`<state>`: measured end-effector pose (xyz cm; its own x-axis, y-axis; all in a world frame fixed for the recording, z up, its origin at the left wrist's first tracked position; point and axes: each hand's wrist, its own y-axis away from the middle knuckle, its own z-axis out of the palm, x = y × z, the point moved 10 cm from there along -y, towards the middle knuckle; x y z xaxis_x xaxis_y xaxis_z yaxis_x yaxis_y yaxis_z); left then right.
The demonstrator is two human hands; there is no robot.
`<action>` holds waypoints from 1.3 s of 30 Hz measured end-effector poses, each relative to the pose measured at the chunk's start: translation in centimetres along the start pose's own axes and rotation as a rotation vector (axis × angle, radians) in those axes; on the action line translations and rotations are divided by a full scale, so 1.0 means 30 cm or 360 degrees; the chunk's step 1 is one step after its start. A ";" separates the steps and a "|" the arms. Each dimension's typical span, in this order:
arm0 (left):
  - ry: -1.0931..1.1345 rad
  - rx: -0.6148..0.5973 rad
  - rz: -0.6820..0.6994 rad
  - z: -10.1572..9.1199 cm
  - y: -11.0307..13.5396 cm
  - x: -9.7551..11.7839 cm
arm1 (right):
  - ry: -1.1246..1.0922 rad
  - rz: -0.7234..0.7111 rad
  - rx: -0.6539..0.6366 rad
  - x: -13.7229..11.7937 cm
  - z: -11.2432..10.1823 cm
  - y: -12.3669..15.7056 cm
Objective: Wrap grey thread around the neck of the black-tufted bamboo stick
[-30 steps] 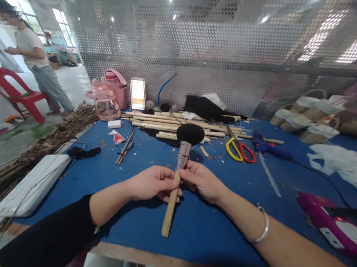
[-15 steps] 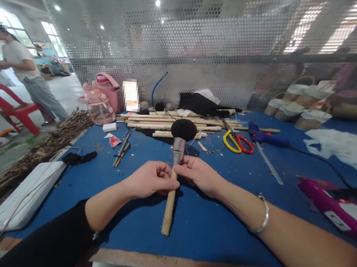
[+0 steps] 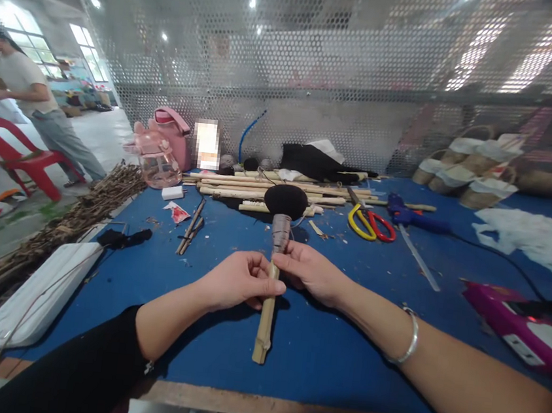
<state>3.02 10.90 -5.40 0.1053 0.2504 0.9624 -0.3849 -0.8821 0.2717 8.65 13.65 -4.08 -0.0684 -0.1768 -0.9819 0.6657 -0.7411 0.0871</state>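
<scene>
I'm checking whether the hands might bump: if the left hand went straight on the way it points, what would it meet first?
Beyond the pale stick it grips, the left hand would probably meet the right hand first, though depth is hard to judge.

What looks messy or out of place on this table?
Mild litter only: pale, thin scraps scattered across the blue tabletop, and a crumpled red-and-white wrapper left of the black-topped bamboo stick, look like leftovers. Nothing is plainly spilled or broken.

Bare hands (image 3: 238, 281), black left sleeve (image 3: 78, 353), silvery charm (image 3: 149, 368), silver right-arm bangle (image 3: 415, 337)
</scene>
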 end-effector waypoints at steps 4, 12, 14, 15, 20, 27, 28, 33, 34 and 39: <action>0.0120 -0.0063 -0.0017 0.017 0.000 -0.003 | 0.0038 0.0019 -0.0043 0.018 -0.018 -0.001; 0.0213 -0.0312 -0.0082 0.066 0.023 0.008 | 0.0049 0.0031 -0.0119 0.029 -0.022 0.001; 0.0099 -0.0208 -0.0067 0.048 0.022 0.006 | 0.0064 0.0025 -0.0075 0.030 -0.027 -0.001; 0.0027 -0.0126 -0.0047 0.032 0.020 0.006 | 0.0071 0.0020 -0.0054 0.030 -0.029 -0.001; -0.0047 0.0105 0.0012 -0.011 0.009 0.008 | 0.0098 -0.0007 -0.0026 0.030 -0.035 -0.005; 0.0088 -0.0169 0.0019 0.048 0.015 0.028 | 0.0000 0.0016 -0.0091 0.033 -0.032 -0.007; 0.0087 -0.0193 0.0010 0.054 0.019 0.028 | 0.0001 0.0011 -0.0101 0.031 -0.029 -0.006; -0.0023 -0.0023 -0.0038 0.023 0.020 0.010 | 0.0057 -0.0010 -0.0031 0.026 -0.035 -0.007; -0.0067 0.0035 -0.0031 0.011 0.018 0.008 | 0.0056 -0.0002 -0.0019 0.028 -0.036 -0.007; -0.0018 0.0074 -0.0012 0.001 0.005 -0.001 | 0.0023 0.0019 -0.0024 0.034 -0.035 -0.007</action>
<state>2.99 10.75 -5.39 0.1187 0.2530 0.9602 -0.3411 -0.8978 0.2787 9.23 14.31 -5.26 -0.0497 -0.1761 -0.9831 0.6776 -0.7290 0.0964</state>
